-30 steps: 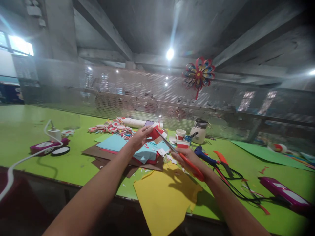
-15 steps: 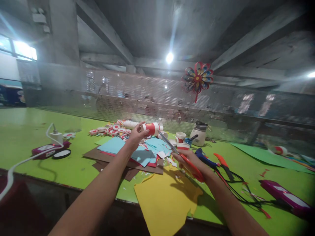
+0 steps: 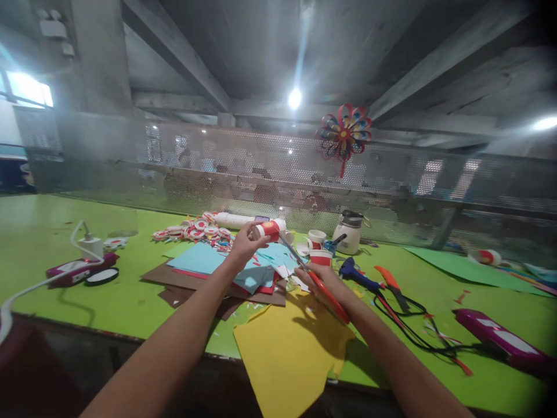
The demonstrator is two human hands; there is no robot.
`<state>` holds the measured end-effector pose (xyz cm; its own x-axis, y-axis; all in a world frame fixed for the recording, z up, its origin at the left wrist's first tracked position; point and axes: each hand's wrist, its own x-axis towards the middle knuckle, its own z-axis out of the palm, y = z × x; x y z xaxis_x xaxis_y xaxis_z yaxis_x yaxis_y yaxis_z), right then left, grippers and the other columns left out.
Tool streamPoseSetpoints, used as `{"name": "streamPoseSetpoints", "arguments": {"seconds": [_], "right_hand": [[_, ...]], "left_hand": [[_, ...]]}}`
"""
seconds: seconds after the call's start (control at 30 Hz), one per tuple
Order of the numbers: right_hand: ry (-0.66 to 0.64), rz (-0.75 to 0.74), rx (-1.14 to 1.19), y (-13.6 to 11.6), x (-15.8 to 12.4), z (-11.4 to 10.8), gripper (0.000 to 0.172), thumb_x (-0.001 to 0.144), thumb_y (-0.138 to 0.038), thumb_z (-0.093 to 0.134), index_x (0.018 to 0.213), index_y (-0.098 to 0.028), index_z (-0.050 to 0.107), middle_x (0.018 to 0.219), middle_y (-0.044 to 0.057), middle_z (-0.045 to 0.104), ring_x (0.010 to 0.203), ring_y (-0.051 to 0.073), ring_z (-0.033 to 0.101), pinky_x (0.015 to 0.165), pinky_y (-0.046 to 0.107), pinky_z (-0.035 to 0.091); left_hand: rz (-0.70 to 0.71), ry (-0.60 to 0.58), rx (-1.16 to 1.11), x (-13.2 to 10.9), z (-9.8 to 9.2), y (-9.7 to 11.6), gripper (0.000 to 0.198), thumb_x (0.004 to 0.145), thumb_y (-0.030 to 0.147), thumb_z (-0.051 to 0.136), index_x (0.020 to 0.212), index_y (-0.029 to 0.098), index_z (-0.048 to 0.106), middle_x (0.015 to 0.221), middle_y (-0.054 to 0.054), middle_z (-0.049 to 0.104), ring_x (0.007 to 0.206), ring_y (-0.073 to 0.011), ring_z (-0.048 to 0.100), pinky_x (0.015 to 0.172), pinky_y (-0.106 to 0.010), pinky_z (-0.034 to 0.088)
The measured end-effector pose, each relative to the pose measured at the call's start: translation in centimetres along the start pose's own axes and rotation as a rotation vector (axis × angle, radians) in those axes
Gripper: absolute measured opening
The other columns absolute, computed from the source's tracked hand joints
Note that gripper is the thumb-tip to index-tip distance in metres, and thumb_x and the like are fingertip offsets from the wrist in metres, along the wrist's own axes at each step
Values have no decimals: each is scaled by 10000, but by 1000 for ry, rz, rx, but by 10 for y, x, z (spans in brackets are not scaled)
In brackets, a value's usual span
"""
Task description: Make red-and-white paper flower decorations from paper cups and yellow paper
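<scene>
My left hand [image 3: 247,245] grips a red and white paper cup [image 3: 270,230], tipped on its side above the table. My right hand [image 3: 322,281] is closed round red-handled scissors [image 3: 327,295], whose blades point up and left to the cup's rim. Beneath the hands lie light blue sheets [image 3: 198,259] with scraps on them, over red and brown sheets. A yellow sheet [image 3: 282,354] hangs past the table's front edge. More red and white cups [image 3: 321,258] stand just beyond my right hand.
Red and white paper discs [image 3: 200,229] are heaped at the back left. A white jug [image 3: 348,233] stands behind the cups. Right of my arm lie a blue glue gun [image 3: 359,275], an orange-handled tool [image 3: 390,284], cables and a purple power strip [image 3: 500,339].
The view has shifted slightly, moving the whole scene a little left. The cup in my left hand is tilted more, and the scissors still reach to its rim.
</scene>
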<state>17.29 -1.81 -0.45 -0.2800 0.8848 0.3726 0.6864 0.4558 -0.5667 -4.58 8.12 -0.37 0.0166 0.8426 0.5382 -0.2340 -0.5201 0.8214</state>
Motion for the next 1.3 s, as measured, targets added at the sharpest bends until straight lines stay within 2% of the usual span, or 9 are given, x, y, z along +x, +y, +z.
{"name": "streamPoseSetpoints", "arguments": {"seconds": [0.1,0.17,0.3,0.43,0.63,0.77,0.9,1.13,1.3], "right_hand": [[-7,1,-62,-1,-1,0,412,857,-555,459,800,-173,603,646,4,561,633,171,551,567,250,384],[15,1,-190,0,-2,0,411,857,-557,475,913,-176,618,766,39,614,721,197,585,627,268,409],[179,-30,-584,1,-4,0,432,880,-527,472,1080,-166,601,981,136,612,920,257,572,745,303,412],[213,-69,-745,0,-7,-1,440,908,-500,432,1152,-163,576,960,142,595,917,264,559,736,302,408],[135,-41,-820,2,-6,-5,424,915,-373,474,1296,-187,502,1054,164,581,956,271,552,740,308,406],[91,-37,-756,8,-4,-7,410,921,-283,463,1321,-195,484,1061,150,589,994,255,543,795,300,400],[78,-38,-733,11,-4,-9,433,924,-204,417,1355,-202,453,1087,153,573,1023,257,536,814,305,398],[24,-14,-756,9,-6,-14,482,906,-125,359,1375,-208,434,1063,160,569,984,269,556,776,316,400],[43,8,-762,9,-6,-16,501,893,-123,380,1374,-253,435,1067,137,584,944,255,575,737,297,386]], "left_hand": [[-20,-26,-35,-2,2,0,668,577,318,806,1184,186,560,908,-44,627,746,-183,628,642,-367,565],[-30,-44,-63,-3,3,0,689,593,326,801,1217,183,547,952,-62,639,789,-196,637,676,-383,570],[-55,-87,-109,-6,7,1,694,630,342,787,1243,144,528,1014,-109,660,862,-221,652,762,-410,556],[-78,-98,-104,-6,9,0,681,622,340,795,1220,127,547,949,-108,686,833,-227,665,751,-400,554],[-62,-53,-33,-4,5,-2,647,518,290,846,1110,149,625,905,-76,692,733,-201,649,575,-312,554],[-51,-70,-36,-6,7,-2,667,512,286,847,1121,142,618,963,-86,684,775,-221,661,636,-362,574],[-56,-63,-29,-8,12,-3,675,533,284,834,1147,121,605,897,-81,696,798,-237,666,670,-381,576],[-71,-62,-15,-11,16,-7,664,515,252,837,1134,121,635,841,-64,700,746,-212,658,699,-384,569],[-100,-118,-66,-12,15,-4,688,545,290,822,1179,120,614,891,-83,692,802,-242,659,742,-424,559]]}}
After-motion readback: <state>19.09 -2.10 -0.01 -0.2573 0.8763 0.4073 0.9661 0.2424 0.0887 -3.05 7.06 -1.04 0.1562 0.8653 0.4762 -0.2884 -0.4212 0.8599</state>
